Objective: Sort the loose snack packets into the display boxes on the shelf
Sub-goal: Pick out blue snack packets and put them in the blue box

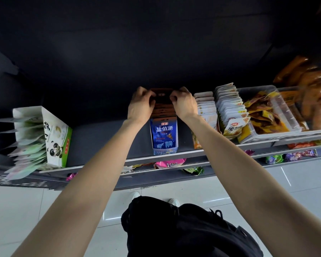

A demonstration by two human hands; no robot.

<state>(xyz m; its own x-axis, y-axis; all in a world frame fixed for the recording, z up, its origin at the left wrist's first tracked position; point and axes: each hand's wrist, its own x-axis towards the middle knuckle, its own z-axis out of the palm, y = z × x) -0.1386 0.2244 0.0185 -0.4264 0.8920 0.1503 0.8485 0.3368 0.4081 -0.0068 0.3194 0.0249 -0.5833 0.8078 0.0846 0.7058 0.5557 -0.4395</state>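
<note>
Dark grey shelving point(100, 138) fronts a white tiled floor point(17, 210). At far left, a white and green panda-print display box point(57, 134) stands on the shelf, holding pale green packets point(26, 147) that fan out over its left side. At centre stands a blue display box point(164, 138) filled with a row of upright blue snack packets with brown tops. The left hand point(140, 106) and right hand point(183, 104) meet at the rear of this box, fingers curled and pinching the top edge of the rearmost brown-topped packet point(162, 94) from either side. Just right, white and cream packets point(228, 108) stand in two rows. Further right, a clear plastic bin point(285, 115) contains loose yellow and brown packets point(263, 115). Orange packets point(304, 75) at far right are blurred. Lower shelf edges carry assorted bright packets point(170, 164).
</note>
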